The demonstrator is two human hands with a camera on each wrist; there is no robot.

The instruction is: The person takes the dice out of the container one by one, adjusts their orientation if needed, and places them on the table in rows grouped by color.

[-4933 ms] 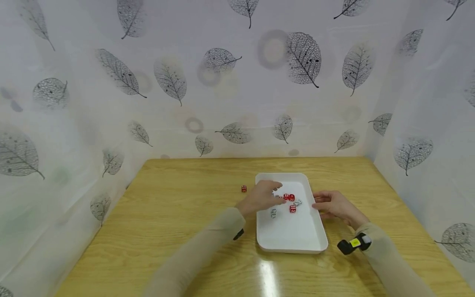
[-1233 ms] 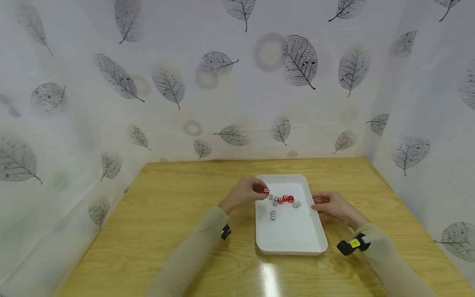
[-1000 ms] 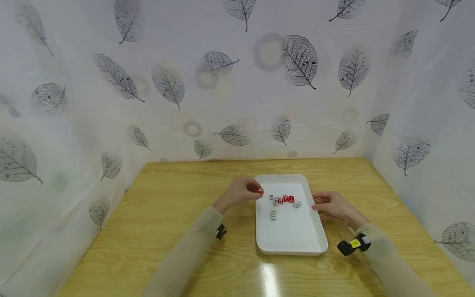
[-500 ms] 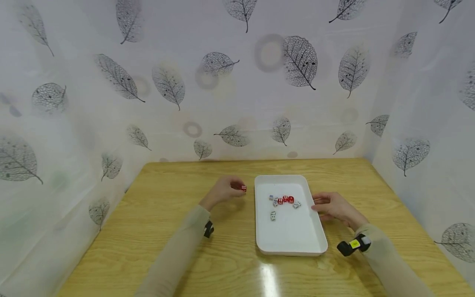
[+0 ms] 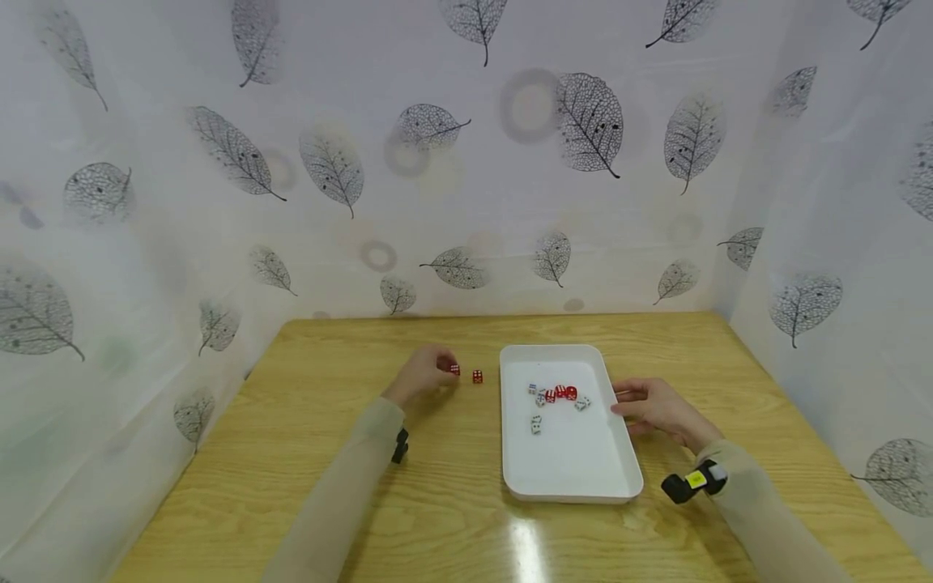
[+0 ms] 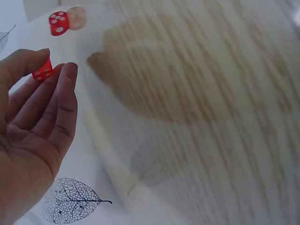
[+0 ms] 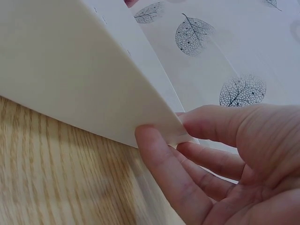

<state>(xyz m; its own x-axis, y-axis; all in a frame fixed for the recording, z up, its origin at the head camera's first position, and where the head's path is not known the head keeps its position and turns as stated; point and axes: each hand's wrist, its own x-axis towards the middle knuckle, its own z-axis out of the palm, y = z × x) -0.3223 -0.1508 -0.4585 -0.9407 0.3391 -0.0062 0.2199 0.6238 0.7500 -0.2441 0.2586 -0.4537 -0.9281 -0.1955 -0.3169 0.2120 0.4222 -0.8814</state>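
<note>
My left hand (image 5: pixel 423 374) is over the table just left of the tray, pinching a red die (image 6: pixel 43 71) between thumb and fingertips. Another red die (image 5: pixel 477 376) lies on the wood between that hand and the white tray (image 5: pixel 572 478). My right hand (image 5: pixel 659 409) is at the tray's right side. In the right wrist view its thumb meets the rim and its fingers lie against the outer wall (image 7: pixel 75 70). Three red dice (image 5: pixel 561 390) sit grouped in the tray, with white dice (image 5: pixel 536 425) scattered around them.
The wooden table (image 5: pixel 350 502) carries the tray right of its middle. Pale curtains (image 5: pixel 466 194) printed with leaves enclose its back and both sides. A strapped wrist camera (image 5: pixel 692 480) sits on the right sleeve.
Holding the red die, my left hand has moved left from above the tray to over the table. A red die on the wood now shows beside it. My right hand has stayed put.
</note>
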